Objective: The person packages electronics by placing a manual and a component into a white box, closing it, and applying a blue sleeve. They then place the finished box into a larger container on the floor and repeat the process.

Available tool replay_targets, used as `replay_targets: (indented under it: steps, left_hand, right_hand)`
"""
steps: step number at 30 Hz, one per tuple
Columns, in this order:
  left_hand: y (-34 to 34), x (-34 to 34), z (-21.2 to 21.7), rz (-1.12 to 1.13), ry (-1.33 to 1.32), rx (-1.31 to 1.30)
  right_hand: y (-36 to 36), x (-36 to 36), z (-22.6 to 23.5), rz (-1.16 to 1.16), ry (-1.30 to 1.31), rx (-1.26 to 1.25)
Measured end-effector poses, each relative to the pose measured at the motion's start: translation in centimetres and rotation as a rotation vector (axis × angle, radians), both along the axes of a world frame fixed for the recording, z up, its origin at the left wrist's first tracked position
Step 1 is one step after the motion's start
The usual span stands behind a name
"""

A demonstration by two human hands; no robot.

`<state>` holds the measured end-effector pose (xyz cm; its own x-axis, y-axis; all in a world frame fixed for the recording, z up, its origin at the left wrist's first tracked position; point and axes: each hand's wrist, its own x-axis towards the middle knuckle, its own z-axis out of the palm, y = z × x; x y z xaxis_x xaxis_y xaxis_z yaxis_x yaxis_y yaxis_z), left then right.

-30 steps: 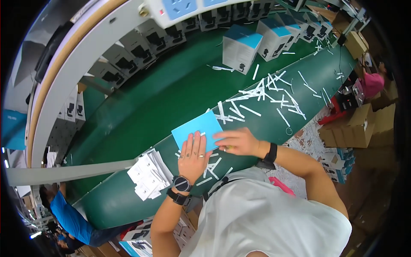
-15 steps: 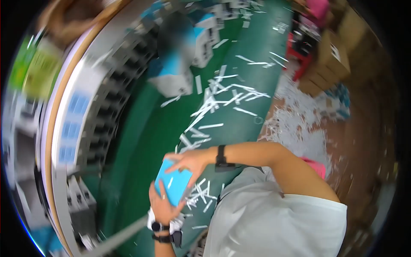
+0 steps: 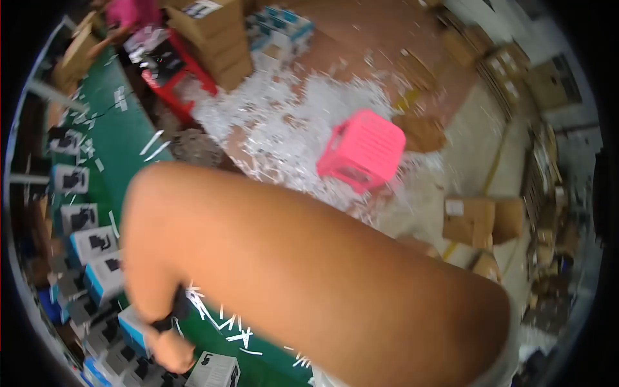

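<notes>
My right arm fills the middle of the view, bent at the elbow, with a black band at the wrist. My right hand [image 3: 171,351] hangs low at the lower left, blurred, over the green conveyor belt [image 3: 126,138] and close to a white box with a dark picture [image 3: 214,371]. Whether the fingers hold anything is unclear. White and blue boxes [image 3: 95,245] stand in a row along the belt's left side. Loose white paper strips [image 3: 222,319] lie on the belt near the hand. My left hand is out of view.
A pink plastic stool [image 3: 364,149] stands on the floor among scattered white paper scraps [image 3: 303,106]. A red stool [image 3: 174,77] and stacked cardboard boxes [image 3: 219,35] sit at the top. More cardboard boxes [image 3: 480,219] lie at the right.
The view has swung from the belt toward the floor on the right. The blue sheet held in both hands earlier is out of sight, and my right arm now crosses the picture.
</notes>
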<state>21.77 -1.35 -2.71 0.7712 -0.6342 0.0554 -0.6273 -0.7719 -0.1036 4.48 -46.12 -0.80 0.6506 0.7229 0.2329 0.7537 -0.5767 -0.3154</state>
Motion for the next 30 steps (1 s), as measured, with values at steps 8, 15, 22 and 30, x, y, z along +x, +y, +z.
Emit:
replay_targets:
  steps: [8,15,22,30]
  left_hand:
    - [-19.8,-6.9,-4.0,-0.251,0.878,-0.435]
    - [-45.4,-37.7,3.6,-1.265,1.998,0.097]
    - [-64.8,-56.1,9.5,-1.773,2.461,0.952]
    - [-77.3,-67.2,11.9,-1.671,2.054,0.098]
  right_hand:
    - [-11.9,-4.0,5.3,-0.218,-0.314,-0.21]
    - [-24.3,-20.7,1.1,-0.522,-0.094,-0.195]
    - [-41.0,-42.4,-0.3,-0.921,0.32,-0.14]
    - [-53.0,-61.2,1.9,-1.375,0.405,-0.081]
